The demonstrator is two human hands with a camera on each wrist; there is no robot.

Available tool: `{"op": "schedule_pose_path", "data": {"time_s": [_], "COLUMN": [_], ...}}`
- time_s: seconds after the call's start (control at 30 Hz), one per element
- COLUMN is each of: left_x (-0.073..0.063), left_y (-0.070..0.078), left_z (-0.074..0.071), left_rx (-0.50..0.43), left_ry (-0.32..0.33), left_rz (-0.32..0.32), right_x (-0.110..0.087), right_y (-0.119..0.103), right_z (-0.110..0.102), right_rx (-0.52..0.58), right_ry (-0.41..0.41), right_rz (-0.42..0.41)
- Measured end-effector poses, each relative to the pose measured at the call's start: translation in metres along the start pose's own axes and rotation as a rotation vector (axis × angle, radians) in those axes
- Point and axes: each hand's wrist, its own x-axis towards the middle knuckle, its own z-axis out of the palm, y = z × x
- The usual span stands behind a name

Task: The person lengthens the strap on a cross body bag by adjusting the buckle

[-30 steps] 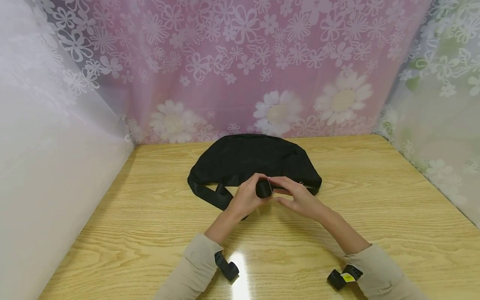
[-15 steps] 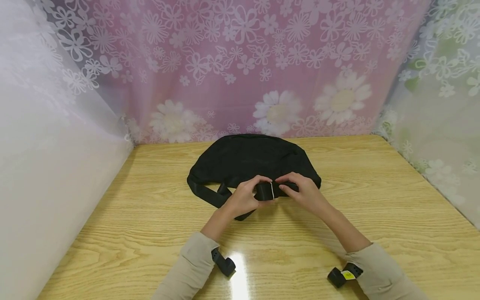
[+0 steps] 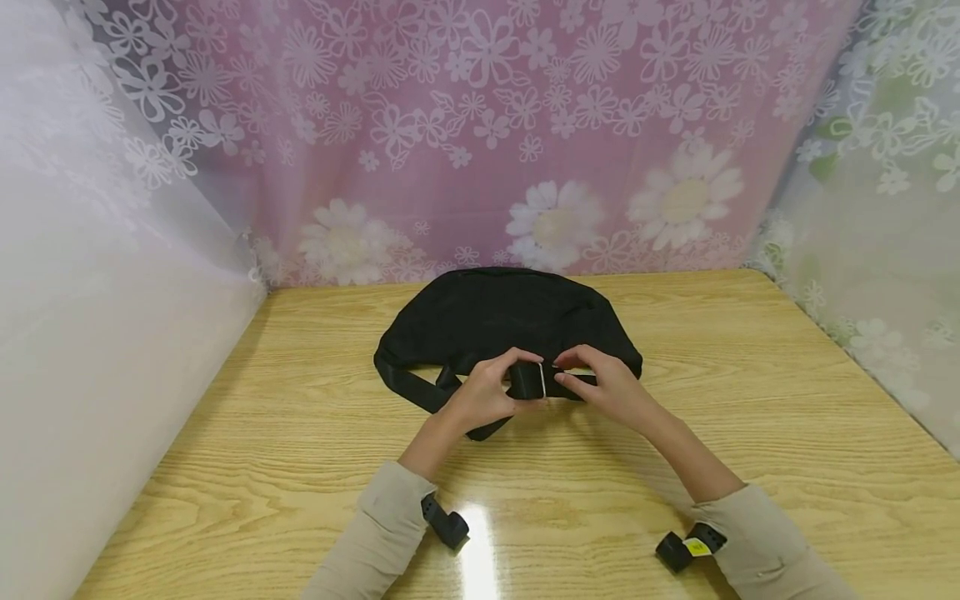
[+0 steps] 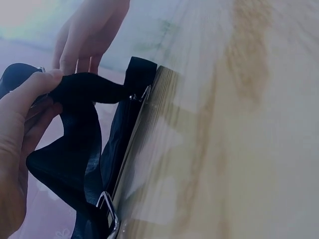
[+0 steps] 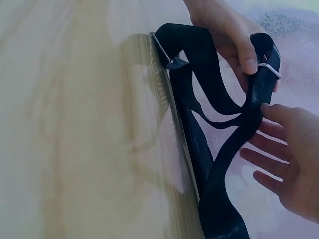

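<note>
A black bag (image 3: 495,312), which looks like a waist bag, lies on the table with its webbing strap (image 4: 79,124) raised in front of it. My left hand (image 3: 483,392) grips a loop of the strap beside a silver slider buckle (image 3: 542,380), thumb on one side. Just right of the buckle, my right hand (image 3: 611,387) pinches the strap between thumb and fingers. In the right wrist view, the slider buckle (image 5: 269,70) sits across the strap between the two hands, and the other right fingers (image 5: 269,162) are spread behind it.
A metal ring (image 4: 107,211) joins the strap near the bag in the left wrist view. The wooden table (image 3: 315,492) meets a pink floral curtain (image 3: 450,167) behind the bag. Pale sheets hang at left (image 3: 112,292) and right (image 3: 885,250).
My right hand has shifted right, away from the left hand, drawing strap out beside the buckle. The buckle has come into clearer view. Over the last half second little has moved; the bag stays put.
</note>
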Motion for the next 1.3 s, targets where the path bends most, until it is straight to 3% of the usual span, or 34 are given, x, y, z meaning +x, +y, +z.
{"op": "schedule_pose_path", "data": {"time_s": [0.13,0.27,0.63,0.93,1.3], "left_x": [0.000,0.000,0.000,-0.001,-0.002], "left_y": [-0.001,-0.004,-0.005,-0.009,-0.007], "left_z": [-0.003,-0.007,-0.011,-0.017,-0.028], "left_rx": [0.022,0.030,0.085,0.082,0.107], "left_ry": [-0.005,-0.018,-0.019,0.036,-0.012], "left_rz": [-0.006,-0.003,0.033,0.033,-0.010], "right_x": [0.000,0.001,0.001,0.000,0.001], "right_y": [0.000,0.002,0.004,0.005,0.010], "right_z": [-0.002,-0.003,-0.009,-0.019,-0.031], "right_rx": [-0.038,-0.021,0.022,0.004,0.042], "right_ry": [0.057,0.067,0.030,0.054,-0.003], "right_rz": [-0.062,-0.070,0.008,0.028,0.115]}}
